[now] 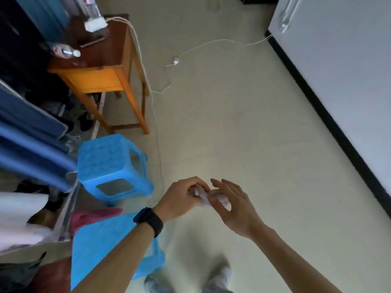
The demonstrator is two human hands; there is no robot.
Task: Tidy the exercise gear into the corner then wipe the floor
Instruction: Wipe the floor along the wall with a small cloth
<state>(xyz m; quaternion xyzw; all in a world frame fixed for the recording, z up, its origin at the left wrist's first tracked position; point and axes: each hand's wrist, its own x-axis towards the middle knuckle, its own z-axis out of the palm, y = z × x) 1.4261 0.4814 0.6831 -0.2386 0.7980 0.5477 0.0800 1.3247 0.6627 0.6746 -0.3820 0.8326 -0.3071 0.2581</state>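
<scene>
Both of my hands meet in front of me above the pale floor (243,134). My left hand (182,197), with a black watch on its wrist, is closed around a small crumpled white wad (203,196), perhaps a tissue or cloth; blur hides which. My right hand (234,205) touches the same wad with fingers spread and the thumb under it. No exercise gear is clearly visible in this view.
Two blue plastic stools stand at my left, one (112,163) further off and one (101,244) close by my feet. A wooden side table (101,75) stands beyond them. A white cable (211,44) trails across the floor. Blue bedding (27,132) and a white wall (349,70) border the room.
</scene>
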